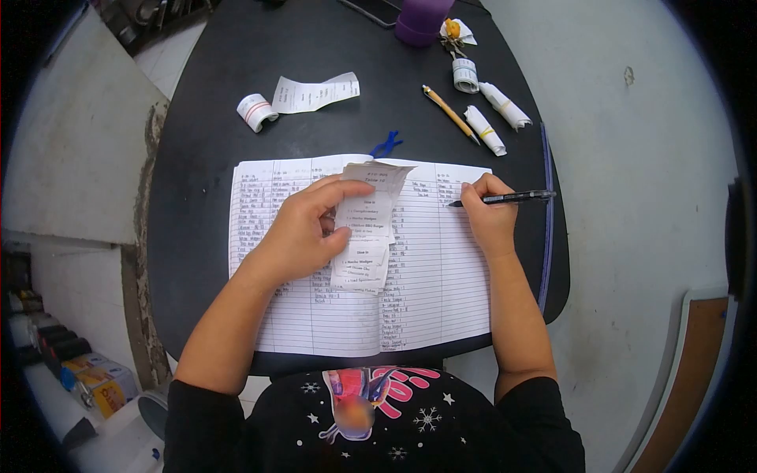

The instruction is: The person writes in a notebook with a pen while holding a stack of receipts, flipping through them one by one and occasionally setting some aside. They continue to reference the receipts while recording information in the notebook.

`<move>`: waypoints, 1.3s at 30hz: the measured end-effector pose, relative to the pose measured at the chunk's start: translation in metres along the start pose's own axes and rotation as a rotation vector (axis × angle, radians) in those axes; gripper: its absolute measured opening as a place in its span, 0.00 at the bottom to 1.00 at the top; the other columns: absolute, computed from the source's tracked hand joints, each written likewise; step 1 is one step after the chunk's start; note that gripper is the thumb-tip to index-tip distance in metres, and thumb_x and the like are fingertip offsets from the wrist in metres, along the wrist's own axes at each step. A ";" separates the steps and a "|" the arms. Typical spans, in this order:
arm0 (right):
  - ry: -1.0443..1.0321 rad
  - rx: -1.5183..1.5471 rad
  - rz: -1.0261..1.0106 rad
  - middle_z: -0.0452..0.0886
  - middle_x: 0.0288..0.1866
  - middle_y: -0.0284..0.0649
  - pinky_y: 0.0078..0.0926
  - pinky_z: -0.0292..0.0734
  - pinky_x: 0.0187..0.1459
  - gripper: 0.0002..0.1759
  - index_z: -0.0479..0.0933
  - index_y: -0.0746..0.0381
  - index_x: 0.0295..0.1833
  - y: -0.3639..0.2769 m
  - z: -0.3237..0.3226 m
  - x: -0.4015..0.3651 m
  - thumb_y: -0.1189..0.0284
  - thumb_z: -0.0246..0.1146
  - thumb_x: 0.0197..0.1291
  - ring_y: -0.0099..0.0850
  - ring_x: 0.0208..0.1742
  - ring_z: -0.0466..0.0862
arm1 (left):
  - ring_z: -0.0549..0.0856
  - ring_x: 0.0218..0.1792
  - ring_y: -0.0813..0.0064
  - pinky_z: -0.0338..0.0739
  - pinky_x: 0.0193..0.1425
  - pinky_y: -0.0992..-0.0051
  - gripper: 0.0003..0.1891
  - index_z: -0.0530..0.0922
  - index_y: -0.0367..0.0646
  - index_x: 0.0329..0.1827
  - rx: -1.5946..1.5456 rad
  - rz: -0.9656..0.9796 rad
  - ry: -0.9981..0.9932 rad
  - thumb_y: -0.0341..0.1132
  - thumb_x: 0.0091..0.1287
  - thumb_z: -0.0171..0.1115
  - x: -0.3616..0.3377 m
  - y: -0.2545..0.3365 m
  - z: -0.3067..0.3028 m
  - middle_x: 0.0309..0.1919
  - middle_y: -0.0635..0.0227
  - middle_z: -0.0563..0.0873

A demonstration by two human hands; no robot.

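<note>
A ruled notebook (pixel 438 292) lies spread on the black table, its pages filled with handwritten columns. Over its centre fold, my left hand (pixel 311 225) grips a small stack of printed receipts (pixel 367 213) between thumb and fingers. The lower slips overlap beneath the top one. My right hand (pixel 489 209) is closed around a black pen (pixel 516 198), whose tip points left at the upper part of the right page, by a short handwritten list. The fingers under the pen are partly hidden.
Beyond the notebook lie a curled receipt (pixel 315 93) and a paper roll (pixel 257 112). Toward the back right are a yellow pen (pixel 451 115), rolled papers (pixel 485 131), another roll (pixel 465 76) and a purple container (pixel 420 21). A blue ribbon (pixel 386 145) touches the notebook's top.
</note>
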State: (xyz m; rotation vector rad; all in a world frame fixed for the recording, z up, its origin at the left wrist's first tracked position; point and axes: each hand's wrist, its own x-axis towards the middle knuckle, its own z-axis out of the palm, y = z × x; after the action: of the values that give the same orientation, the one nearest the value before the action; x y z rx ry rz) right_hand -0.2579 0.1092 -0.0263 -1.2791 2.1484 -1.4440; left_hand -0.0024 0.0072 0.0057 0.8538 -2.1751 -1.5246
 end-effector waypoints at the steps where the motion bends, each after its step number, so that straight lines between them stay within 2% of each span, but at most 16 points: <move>1: -0.004 0.002 -0.003 0.68 0.15 0.30 0.22 0.60 0.24 0.15 0.66 0.63 0.18 0.001 0.001 0.000 0.77 0.65 0.51 0.18 0.20 0.65 | 0.84 0.50 0.72 0.83 0.52 0.76 0.25 0.77 0.39 0.57 0.002 0.010 0.002 0.16 0.53 0.57 0.000 0.000 0.000 0.56 0.60 0.79; 26: -0.009 -0.013 -0.022 0.66 0.15 0.32 0.23 0.61 0.24 0.15 0.65 0.64 0.18 0.001 0.000 0.000 0.78 0.63 0.51 0.19 0.21 0.65 | 0.84 0.48 0.72 0.82 0.51 0.77 0.25 0.77 0.40 0.57 -0.002 0.043 0.010 0.16 0.53 0.57 0.001 -0.002 0.001 0.55 0.61 0.79; 29: -0.006 -0.033 -0.034 0.67 0.15 0.32 0.23 0.61 0.24 0.14 0.65 0.64 0.18 0.000 -0.001 0.001 0.78 0.63 0.50 0.19 0.21 0.65 | 0.82 0.42 0.75 0.78 0.44 0.80 0.25 0.78 0.43 0.57 -0.022 0.034 0.031 0.18 0.53 0.57 0.000 -0.004 0.003 0.54 0.61 0.80; 32: -0.011 -0.022 -0.051 0.67 0.15 0.32 0.23 0.61 0.24 0.14 0.65 0.63 0.18 0.002 -0.002 0.001 0.78 0.63 0.50 0.19 0.21 0.66 | 0.85 0.47 0.71 0.83 0.50 0.76 0.25 0.78 0.39 0.56 0.015 0.018 0.005 0.16 0.52 0.57 0.001 0.000 0.001 0.55 0.60 0.79; 39: 0.025 -0.011 -0.038 0.68 0.15 0.32 0.23 0.61 0.24 0.14 0.66 0.63 0.18 0.002 -0.004 0.002 0.78 0.63 0.50 0.18 0.20 0.65 | 0.84 0.46 0.72 0.81 0.49 0.78 0.25 0.77 0.40 0.57 0.002 0.027 0.017 0.17 0.53 0.57 0.001 -0.001 0.002 0.56 0.60 0.79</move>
State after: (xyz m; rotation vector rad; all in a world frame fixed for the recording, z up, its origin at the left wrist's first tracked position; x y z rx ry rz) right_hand -0.2623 0.1103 -0.0254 -1.3194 2.1625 -1.4718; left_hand -0.0036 0.0079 0.0037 0.8319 -2.1676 -1.4978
